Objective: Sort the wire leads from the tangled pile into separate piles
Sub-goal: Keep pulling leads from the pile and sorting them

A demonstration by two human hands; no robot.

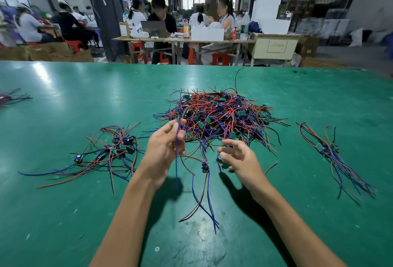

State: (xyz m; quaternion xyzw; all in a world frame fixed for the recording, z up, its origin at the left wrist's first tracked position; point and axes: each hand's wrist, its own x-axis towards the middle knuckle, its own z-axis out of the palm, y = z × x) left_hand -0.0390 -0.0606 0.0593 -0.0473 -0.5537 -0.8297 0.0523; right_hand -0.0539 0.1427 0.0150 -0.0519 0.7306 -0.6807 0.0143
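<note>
The tangled pile (221, 116) sits in front of you on the green table (85, 101), a dense heap of red, blue and black wire leads with small green circuit boards caught among them. One black wire sticks up from its far side.

Your left hand (164, 150) is raised just before the pile's near left edge, thumb and fingers pinched on a single lead (176, 156); its small component end is blurred above your fingertips, and its blue wire hangs straight down past your palm. Your right hand (238, 158) hovers near the pile's front edge with its fingers spread and loosely curled, holding nothing that can be made out; a red strand runs close by its fingertips.

Between your forearms a loose lead (205, 168) lies on the table, its blue and dark wires trailing toward you. To your left lies a spread pile (112, 152) of leads with boards and capacitors. To your right, well apart from the heap, a straighter bundle (331, 156) lies roughly aligned. A few more wires (10, 96) rest at the table's far left edge.

Beyond the table, people sit working at other tables (180, 40), on red stools.
</note>
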